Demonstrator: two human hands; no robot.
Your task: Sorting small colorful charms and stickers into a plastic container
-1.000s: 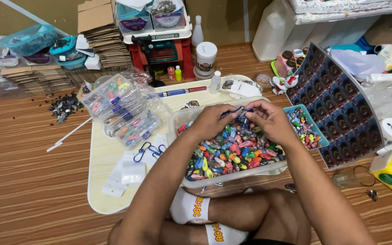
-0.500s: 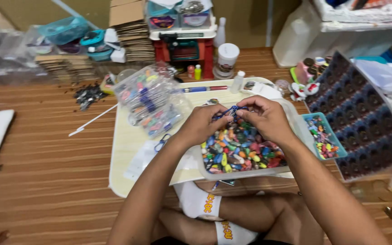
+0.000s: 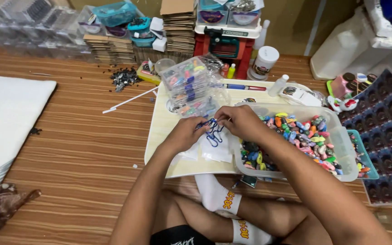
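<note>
My left hand (image 3: 184, 133) and my right hand (image 3: 238, 120) meet over the left part of a cream board (image 3: 166, 140), both pinching blue clip hooks (image 3: 212, 132) that dangle between the fingers. Small white bags (image 3: 214, 152) lie on the board right under the hooks. To the right of my hands stands a clear plastic tub (image 3: 341, 149) filled with several small colourful charms (image 3: 305, 134). My right forearm crosses the tub's near left corner.
A pile of clear bags with colourful pieces (image 3: 191, 86) sits at the board's far edge. Behind it are stacked cardboard (image 3: 178, 34), a red toy stand (image 3: 225, 45), a white jar (image 3: 264, 61) and a pen (image 3: 241, 86). A teal tray (image 3: 368, 170) and dark printed sheet (image 3: 389, 131) lie right; white cloth (image 3: 5, 118) left.
My hands have come off the tub and moved left over the board, carrying the blue clip hooks. The view has swung left, showing the white cloth.
</note>
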